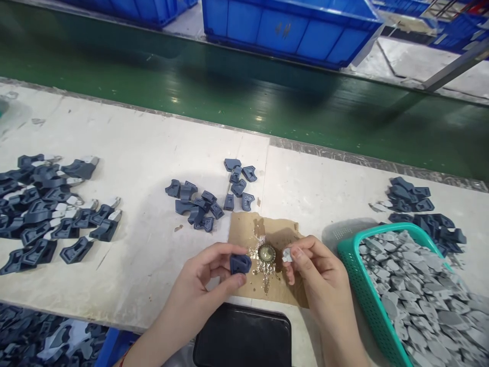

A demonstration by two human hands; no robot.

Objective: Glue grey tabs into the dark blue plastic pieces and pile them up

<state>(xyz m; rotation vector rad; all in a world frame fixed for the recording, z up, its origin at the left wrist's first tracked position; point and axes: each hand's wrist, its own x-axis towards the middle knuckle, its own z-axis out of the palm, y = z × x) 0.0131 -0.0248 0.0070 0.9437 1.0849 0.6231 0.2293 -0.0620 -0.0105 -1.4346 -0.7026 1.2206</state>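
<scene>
My left hand (208, 278) pinches a small dark blue plastic piece (240, 263) between thumb and fingers. My right hand (311, 267) holds a small grey metal piece (287, 255) at its fingertips. Between the two hands a round bottle cap with glue (266, 253) sits on a stained brown cardboard sheet (248, 229). The two pieces are apart, on either side of the cap.
Loose blue pieces (208, 199) lie behind the cardboard, assembled blue-and-grey parts (46, 204) at the left. A teal basket (353, 275) of grey pieces stands at the right, more blue parts (416, 204) behind it. A black tray (242, 336) is near me. Green conveyor (244, 97) and blue crates (290, 28) lie beyond.
</scene>
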